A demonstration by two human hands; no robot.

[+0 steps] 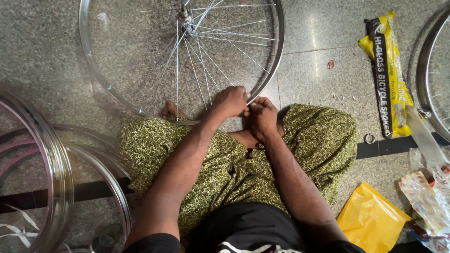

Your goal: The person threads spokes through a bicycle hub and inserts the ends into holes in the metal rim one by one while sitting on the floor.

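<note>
Floor: speckled grey stone floor (56,42) with a black band across it; the person sits on it with legs folded, in green patterned cloth.
Wheel: shiny silver spoked bicycle wheel (275,56) lies flat on the floor ahead of the knees, hub (183,14) at the far top, thin spokes fanning toward the near rim.
Wheel and grip: the near rim edge lies right at both hands, just past the bare foot (169,110).
Left hand: left hand (231,100) is curled over the rim, fingers folded tight on it.
Right hand: right hand (262,115) touches the left, fingers pinched narrow at the rim; what they pinch is too small to tell.
Around: stacked bare metal rims (58,173) on the left; long yellow and black packet (386,75) on the right; yellow plastic bag (370,218) near the right knee.
</note>
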